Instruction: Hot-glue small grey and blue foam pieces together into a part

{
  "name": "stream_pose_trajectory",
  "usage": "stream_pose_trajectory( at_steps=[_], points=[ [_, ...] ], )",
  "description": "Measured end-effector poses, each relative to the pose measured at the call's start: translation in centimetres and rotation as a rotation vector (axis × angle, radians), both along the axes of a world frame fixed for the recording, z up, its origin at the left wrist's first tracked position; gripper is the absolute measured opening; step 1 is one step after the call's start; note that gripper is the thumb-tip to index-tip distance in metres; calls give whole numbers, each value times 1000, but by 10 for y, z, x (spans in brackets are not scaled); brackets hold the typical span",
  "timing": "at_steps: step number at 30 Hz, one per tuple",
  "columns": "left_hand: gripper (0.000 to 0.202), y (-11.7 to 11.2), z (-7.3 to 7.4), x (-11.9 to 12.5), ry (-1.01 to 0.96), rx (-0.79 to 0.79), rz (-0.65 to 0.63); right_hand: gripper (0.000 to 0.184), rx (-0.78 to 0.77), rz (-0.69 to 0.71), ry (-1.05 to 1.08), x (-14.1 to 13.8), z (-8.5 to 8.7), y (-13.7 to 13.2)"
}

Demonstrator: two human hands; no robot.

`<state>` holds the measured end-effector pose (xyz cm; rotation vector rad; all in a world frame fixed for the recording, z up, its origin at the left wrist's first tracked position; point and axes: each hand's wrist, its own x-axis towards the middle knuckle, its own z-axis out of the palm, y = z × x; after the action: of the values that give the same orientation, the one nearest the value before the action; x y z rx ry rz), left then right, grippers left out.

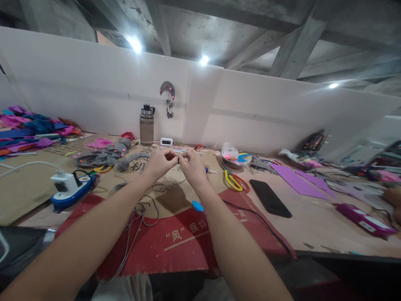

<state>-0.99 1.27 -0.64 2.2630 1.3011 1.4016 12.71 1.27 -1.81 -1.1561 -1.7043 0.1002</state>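
My left hand and my right hand meet in front of me over the cardboard, fingertips pinched close together. Between them shows a tiny dark bit, too small to name. Grey yarn lies in loose loops under my forearms and trails over the red front edge of the cardboard. One strand of it runs towards my right hand, but whether the fingers hold it is hidden. To the left of my left hand are a ball of grey yarn and a grey felt crescent. A blue piece lies beside my right forearm.
Scissors with yellow and red handles, a black phone and purple sheets lie to the right. A blue power strip sits left. Behind stand a bottle and small clock; a crescent ornament hangs on the partition.
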Motion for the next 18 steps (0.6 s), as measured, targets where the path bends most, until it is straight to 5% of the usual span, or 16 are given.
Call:
stream_pose_trajectory(
  at_steps=[5,11,18],
  points=[
    [16,-1,-2,0,78,90,77,15,-49,61,3,2,-1,3],
    [16,1,1,-2,3,4,89,27,-160,229,90,6,-1,11],
    [18,1,3,-3,-74,-91,15,17,-160,180,119,5,-4,9]
  ],
)
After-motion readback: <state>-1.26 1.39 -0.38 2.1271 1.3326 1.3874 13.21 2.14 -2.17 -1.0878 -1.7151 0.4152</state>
